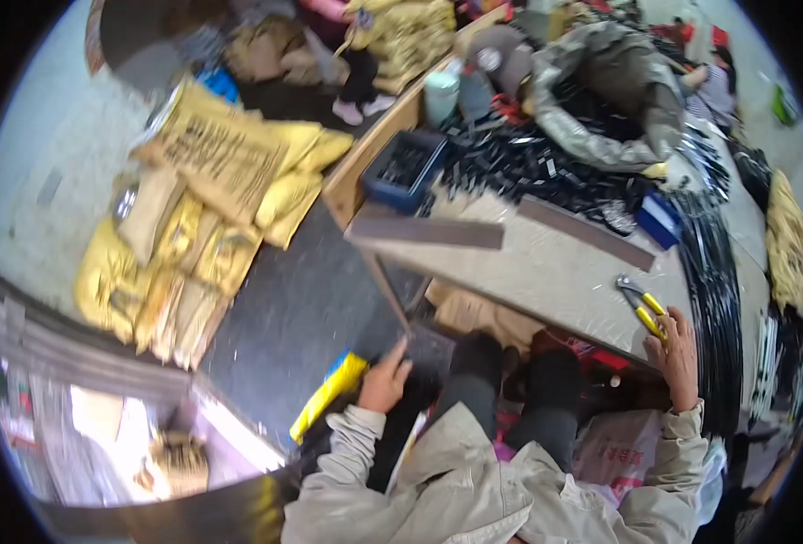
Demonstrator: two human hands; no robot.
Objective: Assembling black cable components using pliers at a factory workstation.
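Note:
At the right of the worktable, my right hand (678,355) is at the yellow handles of a pair of pliers (641,306). Its thumb and fingers close about the handle ends, and the dark jaws point away over the tabletop. My left hand (385,381) hangs in front of the table's left side, beside my leg. Its index finger is stretched out, the other fingers are partly curled, and I see nothing in it. A yellow and blue object (331,394), perhaps a bag, lies just left of that hand; I cannot tell if they touch.
Dark metal strips (585,232) edge the worktable (556,272). Behind them are a blue bin (405,172), many small black parts (519,172) and a grey sack (556,77). Long black strips (711,299) hang at the right. Yellow-brown sacks (211,150) lie on the floor at left.

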